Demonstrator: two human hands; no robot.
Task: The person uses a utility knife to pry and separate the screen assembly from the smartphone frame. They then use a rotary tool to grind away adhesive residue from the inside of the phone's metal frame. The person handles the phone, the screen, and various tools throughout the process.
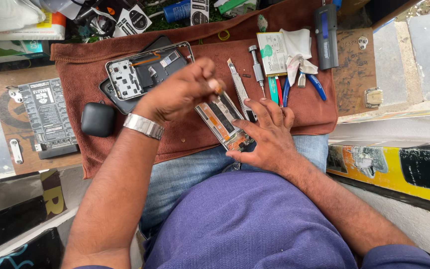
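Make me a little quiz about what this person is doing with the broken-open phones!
1. True or false: the right hand lies flat on the opened phone, holding it down.
2. Which hand wears the metal watch? A) left hand B) right hand
3. Fill in: the small black rounded case sits at the left edge of the brown ______.

Key:
1. True.
2. A, the left hand, which pinches a thin tool over the phone; the tool is too small to name.
3. Cloth.
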